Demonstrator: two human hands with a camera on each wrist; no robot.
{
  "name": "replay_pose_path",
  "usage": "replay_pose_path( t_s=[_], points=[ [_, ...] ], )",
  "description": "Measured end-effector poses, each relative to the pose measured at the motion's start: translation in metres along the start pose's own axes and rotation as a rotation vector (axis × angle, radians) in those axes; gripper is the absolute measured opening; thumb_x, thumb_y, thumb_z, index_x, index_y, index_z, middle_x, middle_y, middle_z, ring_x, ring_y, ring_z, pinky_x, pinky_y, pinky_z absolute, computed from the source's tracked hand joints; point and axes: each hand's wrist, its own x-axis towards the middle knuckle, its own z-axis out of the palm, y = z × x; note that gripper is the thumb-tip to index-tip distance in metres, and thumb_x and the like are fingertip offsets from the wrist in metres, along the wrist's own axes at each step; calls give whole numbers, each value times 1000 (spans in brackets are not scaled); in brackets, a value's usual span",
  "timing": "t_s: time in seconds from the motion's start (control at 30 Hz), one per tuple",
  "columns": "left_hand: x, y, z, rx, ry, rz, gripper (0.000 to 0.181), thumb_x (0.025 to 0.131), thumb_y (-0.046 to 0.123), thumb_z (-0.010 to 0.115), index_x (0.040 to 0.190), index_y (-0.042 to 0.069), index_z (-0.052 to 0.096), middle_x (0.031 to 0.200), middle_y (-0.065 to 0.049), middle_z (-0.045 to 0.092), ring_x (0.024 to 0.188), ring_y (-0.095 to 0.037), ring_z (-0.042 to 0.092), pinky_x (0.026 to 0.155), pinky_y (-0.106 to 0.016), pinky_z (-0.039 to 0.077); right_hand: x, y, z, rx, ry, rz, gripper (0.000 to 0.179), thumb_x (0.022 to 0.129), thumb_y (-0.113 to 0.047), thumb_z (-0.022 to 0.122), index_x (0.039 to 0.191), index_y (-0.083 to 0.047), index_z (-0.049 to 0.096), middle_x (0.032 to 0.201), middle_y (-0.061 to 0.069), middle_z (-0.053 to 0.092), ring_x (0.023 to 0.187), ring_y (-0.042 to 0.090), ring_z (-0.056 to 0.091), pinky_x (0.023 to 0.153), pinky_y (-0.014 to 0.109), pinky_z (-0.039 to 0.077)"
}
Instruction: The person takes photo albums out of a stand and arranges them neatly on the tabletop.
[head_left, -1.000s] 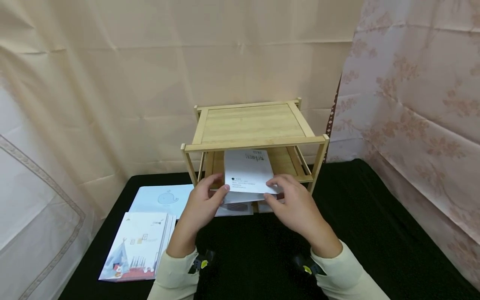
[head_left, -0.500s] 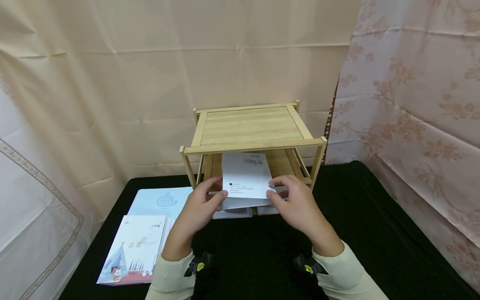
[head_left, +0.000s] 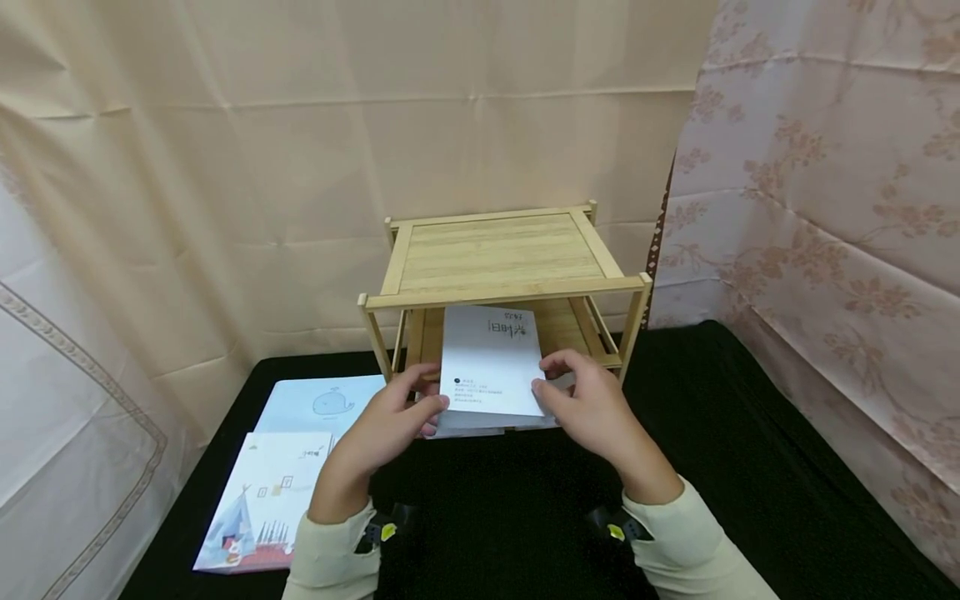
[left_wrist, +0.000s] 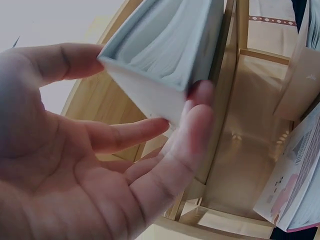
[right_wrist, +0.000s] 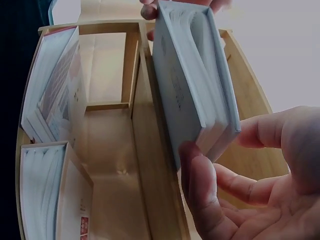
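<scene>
- white album (head_left: pixel 491 358): dark title (head_left: pixel 507 328), only "日" legible; small printed lines (head_left: pixel 476 390) too fine to read
- tent-pictured book (head_left: pixel 262 500): heading (head_left: pixel 310 454) too small to read
- pink-patterned album (left_wrist: pixel 287 177): barcode-like stripes (left_wrist: pixel 302 146)

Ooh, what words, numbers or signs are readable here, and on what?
Nothing reads clearly.
White rectangular book, held: title characters and small lines, too blurred.
White book with tent picture: corner characters, too blurred.
Light-blue book with whale drawing: tiny mark, too small.
White-and-pink book: barcode-like stripes, too blurred.
Tan book: red label, too small.
</scene>
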Motion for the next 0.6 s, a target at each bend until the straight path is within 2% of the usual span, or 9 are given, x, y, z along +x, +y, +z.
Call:
replay_pose_path(
  t_s=[0.17, 0.4, 0.6],
  points=[
    [-2, -1, -2, -4, -34, -15, 64, 101, 21, 64, 156, 4, 36, 126, -22, 57, 92, -24, 66, 81, -36, 63, 3, 2, 3, 75, -38, 50, 40, 99, -29, 70, 130, -7, 58, 118, 17, 63, 79, 21, 67, 61, 32, 61],
    [-4, -1, -3, 18, -72, -10, 70, 100, 21, 66, 158, 4, 32, 132, -24, 56, 94, -23, 68, 83, -37, 62, 5, 7, 6, 109, -54, 63, 47, 100, -33, 68, 134, -4, 53, 114, 18, 68, 84, 22, 68, 59, 33, 61],
    [-4, -1, -3, 31, -98, 6, 74, 98, 19, 68, 158, 2, 30, 136, -25, 56, 93, -23, 69, 83, -38, 62, 8, 10, 8, 103, -58, 71, 51, 100, -33, 69, 137, -3, 51, 108, 17, 70, 77, 21, 68, 60, 33, 60]
  ],
)
